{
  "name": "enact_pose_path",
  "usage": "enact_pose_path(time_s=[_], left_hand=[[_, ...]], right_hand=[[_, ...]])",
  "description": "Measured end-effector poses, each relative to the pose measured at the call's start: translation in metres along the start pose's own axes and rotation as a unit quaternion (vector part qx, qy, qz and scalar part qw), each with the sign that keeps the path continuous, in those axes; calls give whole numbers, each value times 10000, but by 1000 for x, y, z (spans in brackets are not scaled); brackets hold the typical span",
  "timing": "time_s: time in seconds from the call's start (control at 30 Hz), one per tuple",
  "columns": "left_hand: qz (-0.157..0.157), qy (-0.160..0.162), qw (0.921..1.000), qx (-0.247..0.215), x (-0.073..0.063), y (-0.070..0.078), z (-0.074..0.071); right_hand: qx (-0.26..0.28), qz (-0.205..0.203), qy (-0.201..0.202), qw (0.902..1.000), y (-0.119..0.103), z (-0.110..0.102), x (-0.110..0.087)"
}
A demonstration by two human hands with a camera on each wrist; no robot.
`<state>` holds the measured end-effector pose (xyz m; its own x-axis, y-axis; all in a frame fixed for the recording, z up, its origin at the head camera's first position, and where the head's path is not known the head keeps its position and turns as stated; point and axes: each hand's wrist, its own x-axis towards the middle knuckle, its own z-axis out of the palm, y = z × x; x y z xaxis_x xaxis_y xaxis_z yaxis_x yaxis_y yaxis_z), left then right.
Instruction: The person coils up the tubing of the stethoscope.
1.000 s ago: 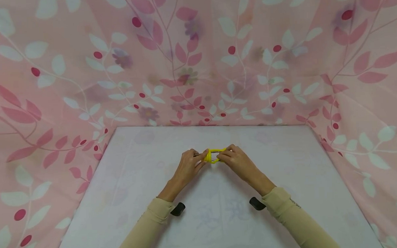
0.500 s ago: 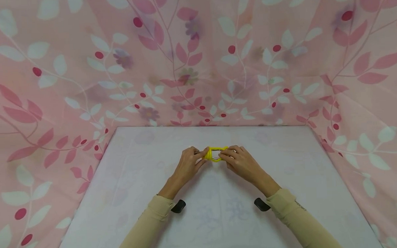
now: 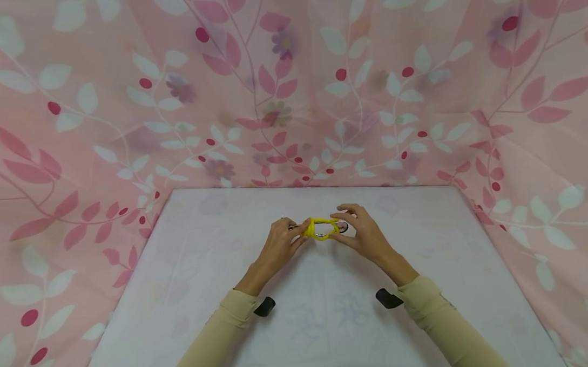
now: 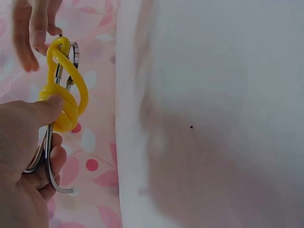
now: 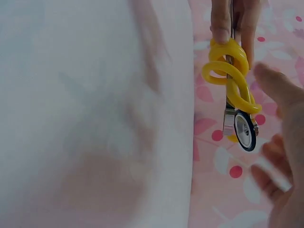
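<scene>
A stethoscope with yellow tubing [image 4: 69,111] is held above the table, the tubing wound in coils around its own metal ear tubes [image 4: 48,159]. My left hand [image 3: 280,239] grips the coils and ear tubes, with the thumb pressed on the yellow tubing in the left wrist view. At the other end, the round chest piece [image 5: 245,132] with a dark rim pokes out past a tubing loop. My right hand [image 3: 368,237] is spread around that end, thumb and fingers apart; in the right wrist view they stand clear of the tubing. The ear tips are mostly hidden by my left hand.
A white-covered table [image 3: 323,333] lies under both hands. Pink curtains [image 3: 290,86] with a leaf pattern hang behind it and at both sides. Dark wrist devices [image 3: 389,298] sit at the sleeve cuffs.
My right hand held the right end of the stethoscope earlier. Its fingers have since spread and let go, and the chest piece shows. The left hand keeps its grip in nearly the same place.
</scene>
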<state>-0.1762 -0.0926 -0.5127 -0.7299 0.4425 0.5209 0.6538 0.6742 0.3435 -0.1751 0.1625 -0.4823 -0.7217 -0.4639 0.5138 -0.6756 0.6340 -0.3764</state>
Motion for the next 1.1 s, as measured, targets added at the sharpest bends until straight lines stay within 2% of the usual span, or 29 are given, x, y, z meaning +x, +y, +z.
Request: enact_pose_path(time_s=[0.13, 0.23, 0.3, 0.4, 0.57, 0.83, 0.97, 1.1], left_hand=[[80, -10, 10000, 17, 0, 3, 1], [138, -46, 9999, 80, -1, 4, 3], [104, -156, 9997, 154, -2, 5, 3], [38, -446, 9985, 319, -2, 4, 1], [-33, -969, 9942, 476, 0, -6, -6], [-187, -1031, 9933, 498, 8, -26, -16], [-219, -1085, 9916, 666, 7, -32, -12], [-328, -1093, 9903, 793, 5, -36, -3]], right_hand=[[91, 894, -690, 9936, 1, 4, 2], [209, 1192, -1063, 9869, 1, 8, 2], [248, 1210, -1040, 9869, 1, 9, 3], [161, 1105, -768, 9908, 3, 9, 4], [107, 915, -429, 9948, 9, 9, 2], [210, 815, -314, 9960, 19, 14, -7], [129, 733, -296, 9968, 24, 20, -6], [41, 1009, -412, 9940, 31, 30, -5]])
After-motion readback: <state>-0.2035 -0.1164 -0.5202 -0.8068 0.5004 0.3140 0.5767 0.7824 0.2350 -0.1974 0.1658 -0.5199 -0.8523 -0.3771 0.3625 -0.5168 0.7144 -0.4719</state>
